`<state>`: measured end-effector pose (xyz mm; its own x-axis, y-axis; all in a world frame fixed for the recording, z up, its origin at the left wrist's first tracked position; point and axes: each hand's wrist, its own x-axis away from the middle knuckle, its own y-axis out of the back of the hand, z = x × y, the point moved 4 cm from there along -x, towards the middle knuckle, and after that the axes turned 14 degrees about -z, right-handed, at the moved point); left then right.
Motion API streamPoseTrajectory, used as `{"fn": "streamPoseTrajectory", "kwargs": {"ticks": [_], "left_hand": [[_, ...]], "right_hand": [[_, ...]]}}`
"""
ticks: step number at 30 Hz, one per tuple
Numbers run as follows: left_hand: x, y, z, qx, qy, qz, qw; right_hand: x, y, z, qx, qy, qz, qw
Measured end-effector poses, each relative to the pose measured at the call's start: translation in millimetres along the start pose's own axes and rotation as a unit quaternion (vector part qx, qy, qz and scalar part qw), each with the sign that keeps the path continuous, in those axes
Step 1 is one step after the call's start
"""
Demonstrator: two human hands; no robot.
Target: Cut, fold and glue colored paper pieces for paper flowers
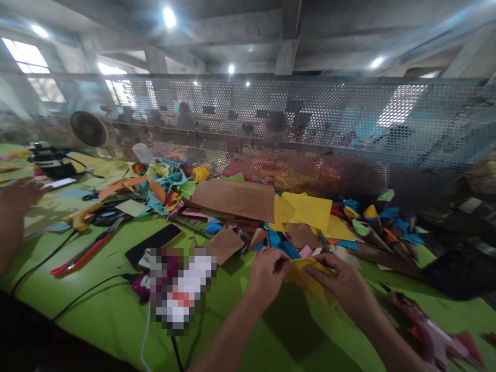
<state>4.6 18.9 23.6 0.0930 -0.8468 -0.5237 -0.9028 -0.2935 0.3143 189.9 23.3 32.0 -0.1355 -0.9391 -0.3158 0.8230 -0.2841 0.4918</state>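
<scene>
Between my two hands is a sheet of yellow paper (310,276), raised a little over the green table (217,320). My left hand (269,274) pinches its left edge with curled fingers. On the other side, my right hand (335,274) grips the paper with the thumb in front and the fingers behind. Just beyond the hands lie yellow sheets (302,209), a large brown paper piece (236,199) and smaller brown and blue scraps. A scissors-like metal tool (324,242) sticks out behind my right hand, partly hidden.
A pink glue gun (426,325) lies at right, near rolled paper cones (387,237). Leftward are a phone (154,244), a power strip with cords, a red cutter (87,253) and a yellow glue gun (83,217). Another person's hand (23,196) is at far left. A perforated metal screen (248,124) stands behind.
</scene>
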Motion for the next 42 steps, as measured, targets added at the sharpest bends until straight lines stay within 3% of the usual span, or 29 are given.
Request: {"fn": "streamPoseTrajectory", "kwargs": {"ticks": [4,7,11,15,18,21,24,26,29,36,42], "left_hand": [[2,-3.2,-2,-0.005,-0.002,0.029,1.0],[1,-5.0,6,0.058,0.093,0.019,0.994],[-1,-6.0,20,0.202,0.228,-0.009,0.952],[-1,-7.6,23,0.273,0.276,-0.004,0.921],[2,-10.3,21,0.277,0.29,0.02,0.916],[7,-16.0,19,0.277,0.298,0.061,0.911],[12,-24.2,20,0.287,0.313,0.107,0.899],[14,-27.4,22,0.273,0.306,0.118,0.905],[15,-27.6,24,0.248,0.282,0.112,0.92],[16,-27.6,20,0.252,0.265,0.118,0.923],[16,-32.6,21,0.239,0.239,0.108,0.935]], "right_hand": [[1,-2,7,0.01,0.02,0.012,1.0],[2,2,14,-0.026,0.009,-0.005,1.0],[2,13,18,-0.078,0.006,-0.029,0.996],[2,16,16,-0.108,0.016,-0.036,0.993],[1,12,17,-0.105,0.011,-0.06,0.993],[2,4,15,-0.141,-0.065,-0.038,0.987],[5,-4,8,-0.202,-0.176,0.007,0.963],[6,-3,6,-0.209,-0.192,-0.002,0.959],[5,0,8,-0.199,-0.146,-0.024,0.969],[6,4,10,-0.167,-0.071,-0.035,0.983],[8,9,17,-0.094,0.057,-0.093,0.99]]}}
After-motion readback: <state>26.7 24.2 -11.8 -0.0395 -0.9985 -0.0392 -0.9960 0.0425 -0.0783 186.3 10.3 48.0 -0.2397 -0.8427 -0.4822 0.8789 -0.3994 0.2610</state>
